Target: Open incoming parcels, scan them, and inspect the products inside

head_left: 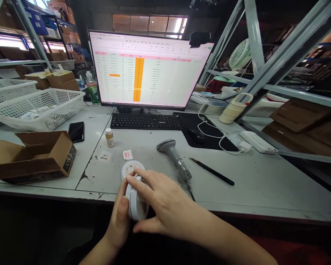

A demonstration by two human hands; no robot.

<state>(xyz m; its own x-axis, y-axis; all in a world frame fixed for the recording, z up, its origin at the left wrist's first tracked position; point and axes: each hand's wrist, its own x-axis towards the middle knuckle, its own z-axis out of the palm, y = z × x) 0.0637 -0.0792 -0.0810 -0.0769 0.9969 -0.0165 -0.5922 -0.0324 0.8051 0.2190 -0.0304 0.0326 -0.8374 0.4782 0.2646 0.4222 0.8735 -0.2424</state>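
Note:
Both my hands hold a round white tin [132,191] at the near edge of the grey desk [264,184]. My left hand [120,217] grips the tin from below and behind, thumb along its side. My right hand [165,204] lies over it from the right, fingers curled on the rim. The tin stands tilted on its edge with its labelled lid [131,168] facing away. A grey barcode scanner [175,159] lies just right of my hands. A small red-and-white packet [127,154] and a small amber bottle [109,137] are just beyond the tin.
An open cardboard box [33,156] sits at the left, with a black phone [76,131] and white baskets [41,106] behind it. A keyboard [145,120], monitor [149,70], mouse pad [204,134], black pen [212,171], white cable and tape rolls [234,109] fill the back and right.

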